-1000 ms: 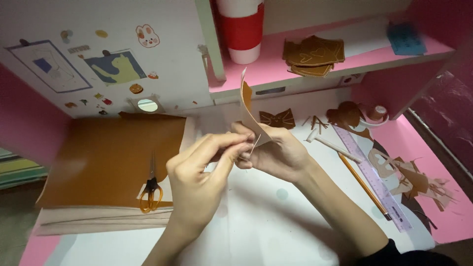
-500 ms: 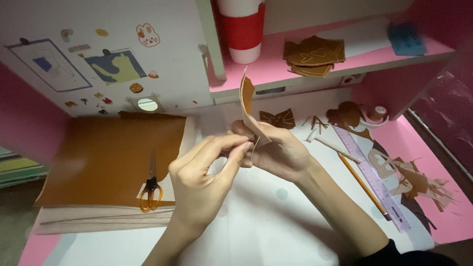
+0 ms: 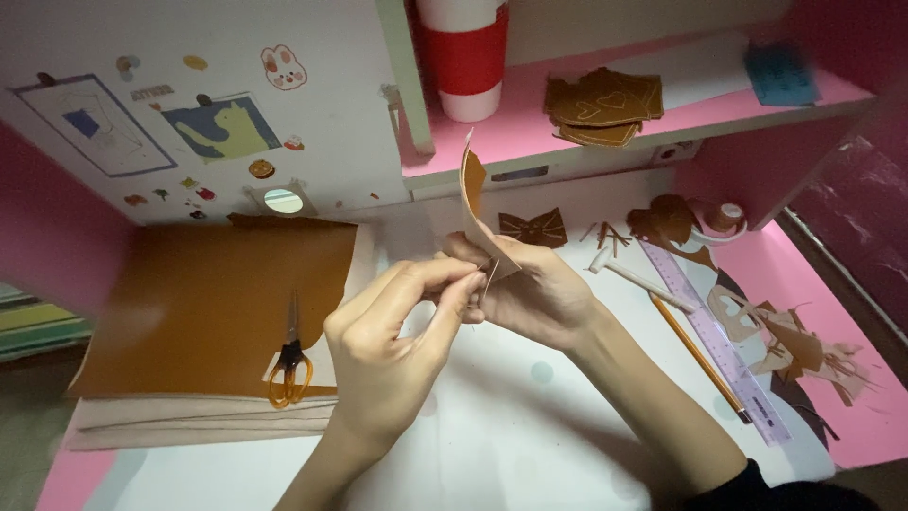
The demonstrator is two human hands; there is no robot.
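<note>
Pinching leather piece [image 3: 476, 203] in both grips, white desk [image 3: 492, 426], pink shelf [image 3: 530, 123].

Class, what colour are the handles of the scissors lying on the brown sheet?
Orange handles of the scissors, clearest in the head view.

Pink desk [image 3: 856, 416] and shelf [image 3: 530, 123], white stickered panel [image 3: 189, 104], seemingly dim light.

The red-banded cup [image 3: 465, 57] at twelve o'clock loses its top to the frame edge. The leather piece's [image 3: 476, 213] lower end is hidden behind the left hand's fingers [image 3: 445, 284]. Both forearms run off the bottom edge. The stickers [image 3: 194, 185] at ten o'clock are too small to make out.
</note>
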